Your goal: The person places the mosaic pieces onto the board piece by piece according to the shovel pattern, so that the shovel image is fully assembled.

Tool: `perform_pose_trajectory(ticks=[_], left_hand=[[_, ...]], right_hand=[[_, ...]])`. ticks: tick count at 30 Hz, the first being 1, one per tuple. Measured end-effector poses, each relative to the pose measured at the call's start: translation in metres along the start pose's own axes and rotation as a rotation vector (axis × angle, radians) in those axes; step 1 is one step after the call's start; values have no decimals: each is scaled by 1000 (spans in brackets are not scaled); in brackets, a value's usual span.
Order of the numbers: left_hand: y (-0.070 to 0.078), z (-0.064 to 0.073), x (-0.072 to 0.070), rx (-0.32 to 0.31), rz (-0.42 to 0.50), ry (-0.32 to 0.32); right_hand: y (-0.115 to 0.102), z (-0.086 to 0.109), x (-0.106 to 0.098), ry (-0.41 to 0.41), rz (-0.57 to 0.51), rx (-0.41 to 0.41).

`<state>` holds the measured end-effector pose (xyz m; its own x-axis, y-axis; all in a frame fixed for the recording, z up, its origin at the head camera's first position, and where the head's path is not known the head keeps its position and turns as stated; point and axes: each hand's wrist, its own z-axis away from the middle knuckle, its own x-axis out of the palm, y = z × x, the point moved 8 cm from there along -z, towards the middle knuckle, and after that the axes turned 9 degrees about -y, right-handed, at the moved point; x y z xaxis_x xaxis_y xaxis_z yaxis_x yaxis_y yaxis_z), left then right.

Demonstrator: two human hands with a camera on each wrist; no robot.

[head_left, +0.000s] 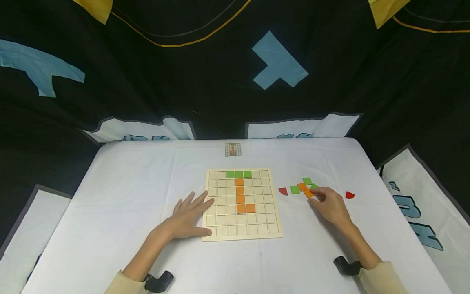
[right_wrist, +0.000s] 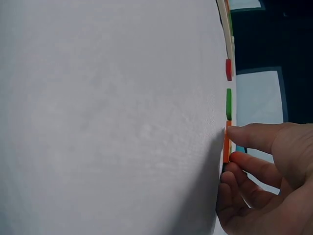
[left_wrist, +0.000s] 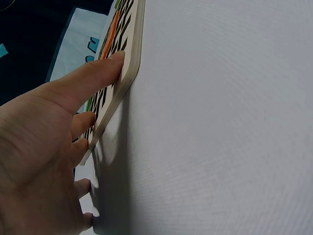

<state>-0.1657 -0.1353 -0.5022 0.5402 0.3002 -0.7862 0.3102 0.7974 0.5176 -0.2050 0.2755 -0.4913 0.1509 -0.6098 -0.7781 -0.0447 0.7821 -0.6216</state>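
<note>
A pale wooden grid board (head_left: pixel 222 225) lies flat on the table, with green square tiles (head_left: pixel 239 174) across its top row. Below them an orange column of tiles (head_left: pixel 240 190) runs down, with one more orange tile (head_left: pixel 251 208) beside its foot. My left hand (head_left: pixel 187 220) spreads its fingers over the board's left edge; in the left wrist view the thumb (left_wrist: pixel 100 73) rests on its near corner. Right of the board, my right hand (head_left: pixel 330 205) pinches an orange square tile (head_left: pixel 308 193) between thumb and forefinger. That tile (right_wrist: pixel 226 144) shows edge-on in the right wrist view.
Around the right fingertips lie loose green tiles (head_left: pixel 295 190) and another orange tile (head_left: pixel 302 186). A red rounded piece (head_left: pixel 283 191) sits near the board, a second red piece (head_left: pixel 350 195) farther right. Behind the board is a small pattern card (head_left: pixel 233 150).
</note>
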Motion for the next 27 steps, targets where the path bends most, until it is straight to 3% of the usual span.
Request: perform_pose_trajectory(ticks=[18, 27], left_hand=[[1, 0, -1, 4, 15, -3], [-1, 0, 0, -4, 15, -5]], right_hand=[[-3, -11, 1, 25, 29, 3], [-25, -8, 6, 2, 2, -14]])
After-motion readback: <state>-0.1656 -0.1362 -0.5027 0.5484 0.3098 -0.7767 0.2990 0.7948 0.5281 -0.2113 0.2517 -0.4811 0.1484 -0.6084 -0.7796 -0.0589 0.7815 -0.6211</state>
